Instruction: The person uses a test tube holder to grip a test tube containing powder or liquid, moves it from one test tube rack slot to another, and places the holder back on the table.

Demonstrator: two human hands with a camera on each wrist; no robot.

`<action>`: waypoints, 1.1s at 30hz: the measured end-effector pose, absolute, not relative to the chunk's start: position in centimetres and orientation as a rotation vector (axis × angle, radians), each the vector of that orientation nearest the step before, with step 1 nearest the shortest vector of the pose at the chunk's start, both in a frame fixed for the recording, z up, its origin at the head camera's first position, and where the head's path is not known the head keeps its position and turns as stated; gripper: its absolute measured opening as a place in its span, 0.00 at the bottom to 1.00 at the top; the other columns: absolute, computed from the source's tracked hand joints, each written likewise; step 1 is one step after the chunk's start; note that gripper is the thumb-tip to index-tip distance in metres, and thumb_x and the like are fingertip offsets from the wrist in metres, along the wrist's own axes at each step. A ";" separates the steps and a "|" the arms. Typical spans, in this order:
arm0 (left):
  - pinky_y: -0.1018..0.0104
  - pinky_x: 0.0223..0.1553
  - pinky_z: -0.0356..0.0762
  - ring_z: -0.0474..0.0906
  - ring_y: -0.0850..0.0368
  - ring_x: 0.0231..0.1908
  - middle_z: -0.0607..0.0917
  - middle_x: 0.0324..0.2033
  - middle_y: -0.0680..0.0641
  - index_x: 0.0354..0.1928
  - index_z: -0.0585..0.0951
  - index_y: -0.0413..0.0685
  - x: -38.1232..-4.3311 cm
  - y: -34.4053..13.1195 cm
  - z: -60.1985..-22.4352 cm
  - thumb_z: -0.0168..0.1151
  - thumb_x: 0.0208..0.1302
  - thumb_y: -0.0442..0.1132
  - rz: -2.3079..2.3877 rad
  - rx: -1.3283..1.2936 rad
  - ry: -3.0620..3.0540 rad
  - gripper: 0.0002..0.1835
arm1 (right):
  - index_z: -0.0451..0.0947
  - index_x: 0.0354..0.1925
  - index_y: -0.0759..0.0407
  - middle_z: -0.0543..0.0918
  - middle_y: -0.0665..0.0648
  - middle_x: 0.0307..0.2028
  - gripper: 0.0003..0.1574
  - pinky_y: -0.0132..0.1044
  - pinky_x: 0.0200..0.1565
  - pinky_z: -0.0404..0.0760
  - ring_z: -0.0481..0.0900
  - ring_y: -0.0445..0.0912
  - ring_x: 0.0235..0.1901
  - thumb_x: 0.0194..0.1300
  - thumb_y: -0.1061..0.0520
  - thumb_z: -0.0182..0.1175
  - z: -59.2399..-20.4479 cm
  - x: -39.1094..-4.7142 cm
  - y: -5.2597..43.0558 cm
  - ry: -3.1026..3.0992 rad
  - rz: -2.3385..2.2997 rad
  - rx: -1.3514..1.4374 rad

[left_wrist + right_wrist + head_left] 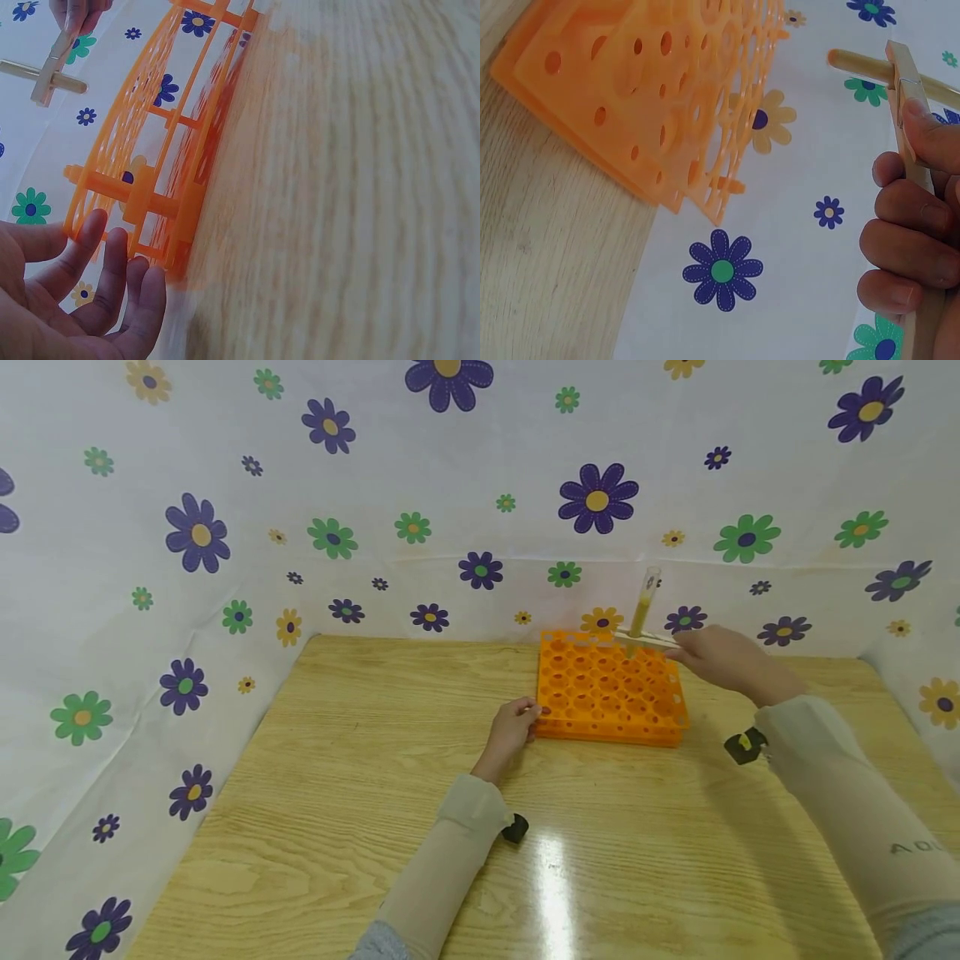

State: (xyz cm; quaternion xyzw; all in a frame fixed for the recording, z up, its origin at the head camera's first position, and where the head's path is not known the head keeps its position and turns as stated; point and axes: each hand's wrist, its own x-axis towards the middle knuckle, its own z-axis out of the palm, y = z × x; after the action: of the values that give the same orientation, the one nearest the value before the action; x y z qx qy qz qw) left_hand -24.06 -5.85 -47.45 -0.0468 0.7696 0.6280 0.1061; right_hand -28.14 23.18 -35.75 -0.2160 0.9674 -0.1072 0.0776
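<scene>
An orange test tube rack (pixel 607 681), its top full of round holes, stands on the table near the back wall. My left hand (pixel 513 727) holds the rack's near left corner; in the left wrist view, thumb and fingers (pixel 112 277) are bent against its end. My right hand (pixel 723 660) grips a wooden test tube holder (pixel 906 97), fingers wrapped round its handle. Clamped in the holder's jaws is a glass test tube (pixel 643 606) with yellowish liquid. The tube leans slightly, and its rounded bottom hangs above the rack's back part, apart from it.
The wood-grain table (pixel 360 760) stretches left and in front of the rack. A white sheet (pixel 450 460) with printed flowers rises right behind it and along both sides. Black wrist devices (pixel 744 746) sit under both sleeves.
</scene>
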 end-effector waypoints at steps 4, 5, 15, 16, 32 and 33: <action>0.72 0.29 0.69 0.66 0.60 0.27 0.83 0.48 0.40 0.40 0.78 0.37 -24.2 -5.8 -47.5 0.48 0.72 0.39 1.852 -0.148 2.257 0.12 | 0.76 0.40 0.64 0.80 0.59 0.28 0.27 0.45 0.36 0.76 0.75 0.49 0.29 0.73 0.43 0.43 -35.7 -28.3 22.6 2.884 -0.318 -0.639; 0.72 0.29 0.69 0.66 0.60 0.27 0.82 0.47 0.40 0.40 0.78 0.37 -24.2 -5.8 -47.4 0.48 0.72 0.39 1.854 -0.149 2.255 0.13 | 0.77 0.41 0.65 0.81 0.59 0.30 0.28 0.47 0.37 0.77 0.76 0.49 0.30 0.73 0.42 0.43 -35.7 -28.3 22.5 2.880 -0.316 -0.643; 0.72 0.28 0.69 0.67 0.61 0.26 0.83 0.46 0.40 0.38 0.79 0.38 -24.2 -5.8 -47.4 0.49 0.71 0.38 1.857 -0.154 2.255 0.12 | 0.73 0.33 0.61 0.74 0.55 0.22 0.19 0.39 0.30 0.70 0.70 0.47 0.24 0.72 0.49 0.46 -36.3 -28.4 21.2 2.882 -0.328 -0.684; 0.72 0.28 0.69 0.68 0.61 0.26 0.83 0.46 0.40 0.37 0.78 0.38 -24.1 -5.8 -47.4 0.49 0.71 0.38 1.855 -0.153 2.260 0.12 | 0.73 0.33 0.61 0.73 0.55 0.22 0.19 0.39 0.30 0.70 0.70 0.47 0.24 0.72 0.49 0.47 -36.3 -28.5 21.1 2.878 -0.331 -0.686; 0.72 0.28 0.69 0.68 0.61 0.27 0.83 0.47 0.40 0.35 0.77 0.40 -24.1 -5.9 -47.5 0.49 0.71 0.38 1.875 -0.144 2.238 0.11 | 0.70 0.29 0.60 0.65 0.52 0.19 0.21 0.37 0.29 0.65 0.63 0.44 0.21 0.73 0.48 0.46 -37.5 -29.1 19.4 2.834 -0.363 -0.732; 0.72 0.28 0.68 0.68 0.61 0.27 0.83 0.47 0.40 0.35 0.77 0.40 -24.1 -5.9 -47.5 0.48 0.71 0.38 1.876 -0.142 2.236 0.11 | 0.69 0.28 0.59 0.63 0.51 0.19 0.20 0.36 0.28 0.64 0.62 0.44 0.21 0.73 0.48 0.46 -37.5 -29.1 19.4 2.833 -0.365 -0.736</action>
State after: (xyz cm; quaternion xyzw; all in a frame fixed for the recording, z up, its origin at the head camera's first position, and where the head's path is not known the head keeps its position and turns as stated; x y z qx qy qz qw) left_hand -24.13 -5.87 -47.50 -0.0483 0.7606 0.6381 0.1098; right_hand -29.15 19.42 -37.54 -0.2483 0.9560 -0.1232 0.0956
